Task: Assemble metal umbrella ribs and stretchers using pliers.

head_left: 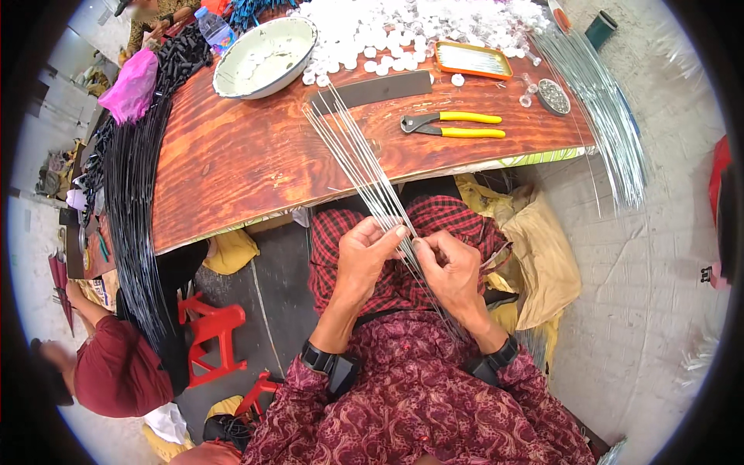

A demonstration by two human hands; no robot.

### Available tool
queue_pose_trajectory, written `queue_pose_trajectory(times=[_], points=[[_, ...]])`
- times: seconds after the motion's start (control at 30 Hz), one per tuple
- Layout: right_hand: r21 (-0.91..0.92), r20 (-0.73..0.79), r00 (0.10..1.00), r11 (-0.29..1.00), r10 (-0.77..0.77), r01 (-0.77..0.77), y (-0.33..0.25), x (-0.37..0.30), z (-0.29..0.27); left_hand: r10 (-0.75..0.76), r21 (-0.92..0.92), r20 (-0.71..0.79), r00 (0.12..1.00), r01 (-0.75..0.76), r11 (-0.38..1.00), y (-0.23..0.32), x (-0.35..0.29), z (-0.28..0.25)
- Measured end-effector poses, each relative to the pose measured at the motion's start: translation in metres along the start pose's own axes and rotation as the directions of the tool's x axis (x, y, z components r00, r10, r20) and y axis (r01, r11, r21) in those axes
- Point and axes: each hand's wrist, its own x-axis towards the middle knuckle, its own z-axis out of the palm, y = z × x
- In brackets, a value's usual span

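Observation:
A loose bundle of thin silvery wires (364, 174) slants across my lap, its far ends fanned out over the wooden table. My left hand (363, 252) is closed around the bundle, thumb pressed on top. Close beside it, my right hand (451, 271) pinches the wires nearer their lower ends, which trail toward my blouse. Beyond the hands, on the table, lie end-cutting pliers (457, 125) with yellow handles. Under the far wire tips is a flat dark grey strip (376, 91).
The wooden table (240, 163) holds an enamel basin (267, 58), many white plastic caps (403, 31), an orange-rimmed tray (473, 60) and a small bowl (553, 98). Silver wires (612, 132) overhang its right edge, black strands (136, 194) its left. A red stool (213, 337) and another person (124, 364) are at left.

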Motion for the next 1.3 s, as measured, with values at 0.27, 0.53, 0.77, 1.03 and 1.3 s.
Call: queue_pose_trajectory(times=[0.27,0.53,0.77,1.03,1.3], points=[[-0.052,0.012,0.995,0.994,-0.094,0.095,0.0,0.002,-0.003,-0.022,0.007,-0.003,1.0,0.022,1.0,0.005,-0.001,0.003],[-0.004,0.047,0.995,0.996,-0.089,0.089,-0.006,0.004,-0.007,-0.063,0.065,-0.012,0.998,0.064,0.996,0.01,-0.003,0.005],[0.11,0.123,0.992,0.993,0.028,-0.041,-0.008,0.004,-0.012,-0.044,-0.007,0.009,0.999,0.044,0.999,0.01,-0.001,0.003],[0.077,0.18,0.977,0.988,0.116,-0.131,0.003,-0.014,-0.024,-0.032,-0.036,0.018,0.999,0.032,0.999,0.008,-0.002,-0.001],[0.155,0.262,0.951,0.965,0.165,-0.21,0.002,-0.024,-0.036,-0.019,-0.063,0.0,1.0,0.019,0.998,0.011,-0.002,0.005]])
